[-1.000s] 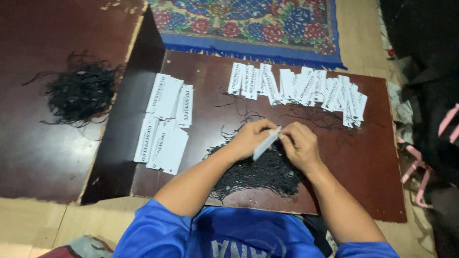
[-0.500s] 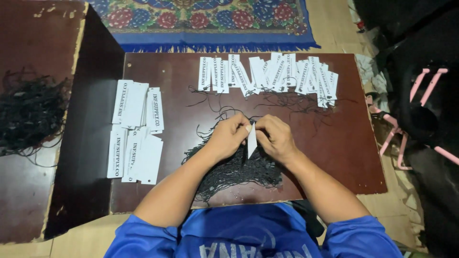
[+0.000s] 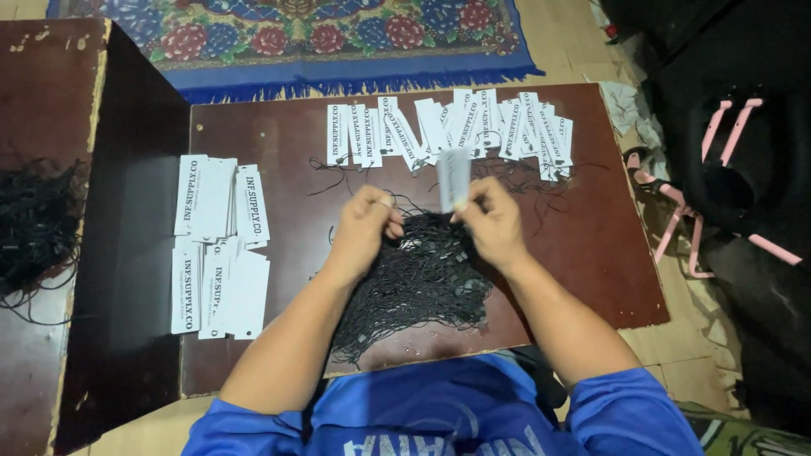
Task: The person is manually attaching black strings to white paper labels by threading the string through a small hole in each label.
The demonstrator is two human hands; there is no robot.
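Right hand (image 3: pixel 494 221) pinched white paper tag (image 3: pixel 454 179) upright above tabletop (image 3: pixel 591 245) centre; left hand (image 3: pixel 365 226) curled loosely over black string pile (image 3: pixel 418 283). Tag looked light, thin, bendable: best held by edges.

A low brown table (image 3: pixel 591 253) fills the middle. To its left stands a second, darker table (image 3: pixel 51 93), and a heap of black cords (image 3: pixel 34 224) lies on it near the left edge. Beyond both tables, on the far side, lies a rug (image 3: pixel 338 42) with red and blue flowers and a blue fringe. At the right, a black bag (image 3: pixel 726 143) with pink straps sits on the floor.
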